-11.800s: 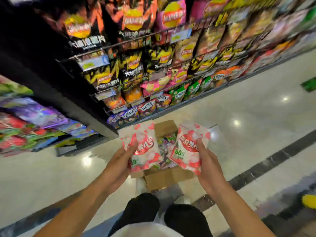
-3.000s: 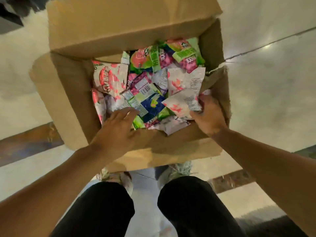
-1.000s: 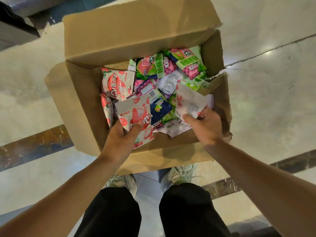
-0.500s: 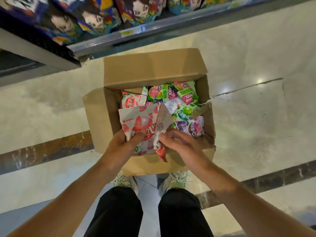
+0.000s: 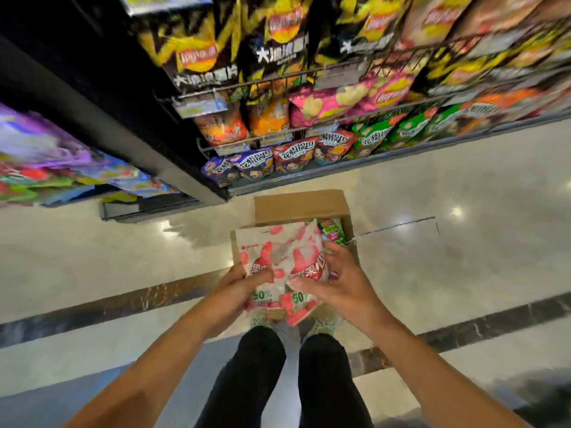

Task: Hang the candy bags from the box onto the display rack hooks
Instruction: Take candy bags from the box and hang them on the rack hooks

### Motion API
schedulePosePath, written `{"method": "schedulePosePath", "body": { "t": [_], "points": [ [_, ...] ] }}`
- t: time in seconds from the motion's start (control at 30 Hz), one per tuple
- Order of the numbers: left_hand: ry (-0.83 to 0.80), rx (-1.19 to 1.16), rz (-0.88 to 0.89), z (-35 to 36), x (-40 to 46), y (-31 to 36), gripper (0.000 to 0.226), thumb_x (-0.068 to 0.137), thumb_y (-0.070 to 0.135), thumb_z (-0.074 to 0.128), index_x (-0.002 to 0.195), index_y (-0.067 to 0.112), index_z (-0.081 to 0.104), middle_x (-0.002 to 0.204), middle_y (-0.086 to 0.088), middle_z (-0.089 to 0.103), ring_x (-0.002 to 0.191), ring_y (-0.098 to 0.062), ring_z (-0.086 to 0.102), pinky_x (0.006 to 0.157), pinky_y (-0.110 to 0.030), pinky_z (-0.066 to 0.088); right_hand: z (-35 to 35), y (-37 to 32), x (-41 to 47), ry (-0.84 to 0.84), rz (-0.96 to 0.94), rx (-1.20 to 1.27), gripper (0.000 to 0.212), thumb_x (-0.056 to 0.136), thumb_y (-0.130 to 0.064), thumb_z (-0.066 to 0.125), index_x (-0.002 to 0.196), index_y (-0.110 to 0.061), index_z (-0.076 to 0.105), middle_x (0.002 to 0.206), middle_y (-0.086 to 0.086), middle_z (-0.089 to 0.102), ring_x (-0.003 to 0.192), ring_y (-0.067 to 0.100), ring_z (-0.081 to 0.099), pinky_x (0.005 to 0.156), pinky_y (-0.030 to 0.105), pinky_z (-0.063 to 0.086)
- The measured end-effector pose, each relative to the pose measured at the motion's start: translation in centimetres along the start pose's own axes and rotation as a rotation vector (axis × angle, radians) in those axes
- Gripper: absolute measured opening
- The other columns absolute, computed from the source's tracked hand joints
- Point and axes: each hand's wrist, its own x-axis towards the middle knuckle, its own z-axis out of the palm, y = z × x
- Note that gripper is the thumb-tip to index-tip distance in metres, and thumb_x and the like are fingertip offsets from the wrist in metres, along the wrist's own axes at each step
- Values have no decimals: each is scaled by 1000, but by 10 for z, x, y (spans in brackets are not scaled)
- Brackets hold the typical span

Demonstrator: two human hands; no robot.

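i have my left hand (image 5: pixel 244 288) gripping one strawberry candy bag (image 5: pixel 262 257) and my right hand (image 5: pixel 336 282) pinching a second bag (image 5: pixel 304 261) beside it, both held touching above the open box (image 5: pixel 301 205) on the floor, near the chip-filled display rack (image 5: pixel 309 97).

Open floor on both sides, packed shelving ahead

The cardboard box (image 5: pixel 301 208) sits on the polished floor (image 5: pixel 448 257) just in front of the chip shelves (image 5: pixel 309 125), whose wire rails are crammed with bags. Both hands (image 5: pixel 241 288) (image 5: pixel 336 285) and the two candy bags (image 5: pixel 278 261) they hold cover most of the box opening. Bare floor lies left and right of the box.
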Motion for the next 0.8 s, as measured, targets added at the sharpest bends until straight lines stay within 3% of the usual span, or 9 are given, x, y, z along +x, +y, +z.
{"method": "schedulePosePath", "body": {
  "t": [0.03,0.1,0.23,0.37,0.57,0.67,0.8],
  "points": [
    [9,21,30,-2,-20,10,68,70,49,84,130,27,62,124,4,71,120,-17,64,105,-44,48,2,-17,-20,4,2,26,80,63,-29,96,131,-27,54,118,-3,72,109,10,69,92,33,59],
    [55,19,67,-3,-58,29,82,58,59,88,128,24,64,123,2,71,121,-20,63,110,-52,42,5,-48,-61,79,-26,74,60,69,-16,91,121,-19,61,106,-3,77,101,16,74,84,33,62],
    [76,45,136,3,-136,68,33,91,33,68,121,20,67,114,-1,75,111,-21,70,102,-43,50,10,-95,-135,169,-87,135,40,75,-17,87,110,-24,67,99,-5,79,90,12,76,71,27,62],
    [118,83,214,2,-196,79,30,93,35,66,121,25,65,110,2,76,103,-18,73,92,-36,54,16,-117,-190,219,-124,196,39,80,-26,83,115,-26,67,101,-6,78,85,8,76,61,20,59],
    [188,75,326,8,-267,59,24,94,33,65,118,28,64,106,5,77,97,-13,74,80,-29,54,20,-123,-254,173,-261,222,30,91,-34,68,118,-22,67,102,-2,79,87,12,76,65,21,60],
    [256,38,396,12,-301,39,25,94,32,64,119,29,62,108,5,77,99,-15,74,87,-34,55,26,-121,-275,102,-278,254,31,90,-34,68,118,-22,68,102,-3,79,91,17,76,77,35,62],
    [349,11,478,4,-342,17,32,91,34,65,122,26,61,109,3,77,100,-19,74,91,-42,57,41,-120,-299,-5,-335,252,26,94,-28,67,119,-20,69,108,1,78,98,20,75,85,39,59]
  ]
}}
